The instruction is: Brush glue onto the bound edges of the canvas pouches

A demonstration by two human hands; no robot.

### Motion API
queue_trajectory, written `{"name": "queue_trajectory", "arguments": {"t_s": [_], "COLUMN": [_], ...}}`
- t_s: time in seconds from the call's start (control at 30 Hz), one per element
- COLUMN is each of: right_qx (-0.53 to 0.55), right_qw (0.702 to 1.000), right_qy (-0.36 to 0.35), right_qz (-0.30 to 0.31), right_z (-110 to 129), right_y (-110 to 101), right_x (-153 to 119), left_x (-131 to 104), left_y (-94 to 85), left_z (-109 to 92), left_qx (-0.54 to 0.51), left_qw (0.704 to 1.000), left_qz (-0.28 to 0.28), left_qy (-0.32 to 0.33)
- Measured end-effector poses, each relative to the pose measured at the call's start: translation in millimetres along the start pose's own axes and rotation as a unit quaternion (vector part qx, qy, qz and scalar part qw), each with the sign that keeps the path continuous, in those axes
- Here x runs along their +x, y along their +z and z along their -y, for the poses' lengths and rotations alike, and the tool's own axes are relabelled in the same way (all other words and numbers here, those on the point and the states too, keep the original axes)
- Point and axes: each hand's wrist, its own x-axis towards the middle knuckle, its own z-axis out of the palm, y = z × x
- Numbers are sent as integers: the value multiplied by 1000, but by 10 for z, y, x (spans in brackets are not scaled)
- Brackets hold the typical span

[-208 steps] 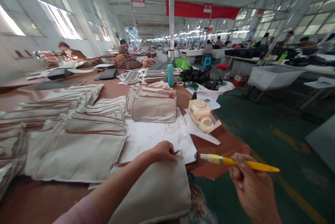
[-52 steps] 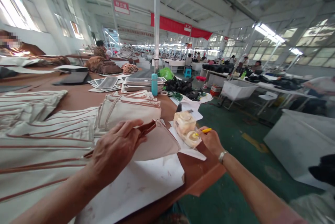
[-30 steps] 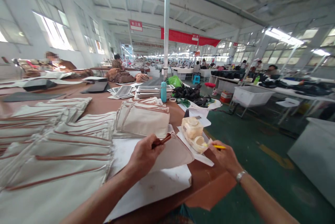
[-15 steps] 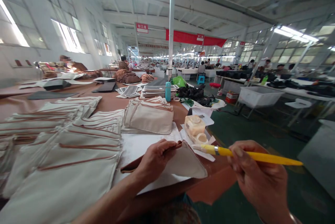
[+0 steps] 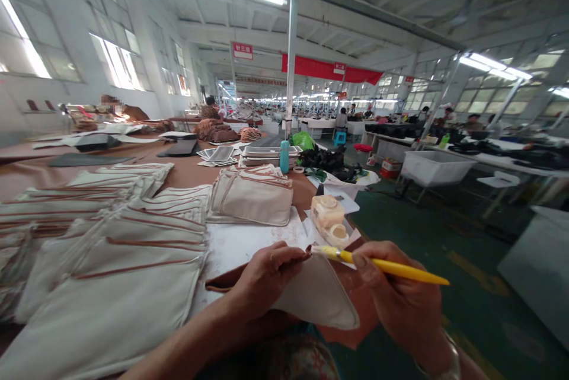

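Observation:
My left hand (image 5: pixel 271 273) is closed on the brown-trimmed edge of a light grey fabric pouch (image 5: pixel 317 294), which hangs partly past the table's edge. In my right hand (image 5: pixel 395 291) is a yellow-handled brush (image 5: pixel 395 268), gripped between thumb and fingers. Its pale bristles touch, or nearly touch, the pouch's brown upper corner just beside my left fingertips. Behind the brush stands a cream-coloured, stained plastic container (image 5: pixel 328 211) with a round opening in front. A white sheet (image 5: pixel 240 243) lies beneath my left hand's work.
Overlapping rows of similar grey pouches (image 5: pixel 146 285) cover the table's left side. Another pouch stack (image 5: pixel 258 199) sits ahead, with a turquoise bottle (image 5: pixel 284 156) behind it. Black material (image 5: pixel 324 157) is piled at the back right. A white bin (image 5: pixel 435 166) stands beyond the aisle.
My right hand has moved left with the brush, bringing its bristles to the pouch's corner. The pouch's free end has tilted down a little, while my left hand keeps its grip.

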Motion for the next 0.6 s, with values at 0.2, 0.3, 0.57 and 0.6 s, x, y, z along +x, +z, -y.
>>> {"name": "queue_trajectory", "arguments": {"t_s": [0.2, 0.3, 0.57, 0.6], "right_qx": [41, 102, 153, 150], "right_qw": [995, 988, 955, 957], "right_qy": [75, 114, 192, 196], "right_qz": [-52, -9, 168, 151], "right_z": [-14, 32, 219, 222], "right_y": [-158, -232, -445, -456], "right_x": [6, 32, 150, 160], "left_x": [-175, -242, -292, -300], "left_y": [-40, -84, -132, -128], "left_z": [-121, -184, -238, -244], "left_qx": [144, 221, 334, 345], "left_qw": [984, 962, 914, 908], "left_qz": [25, 33, 58, 53], "left_qy": [103, 158, 222, 232]}}
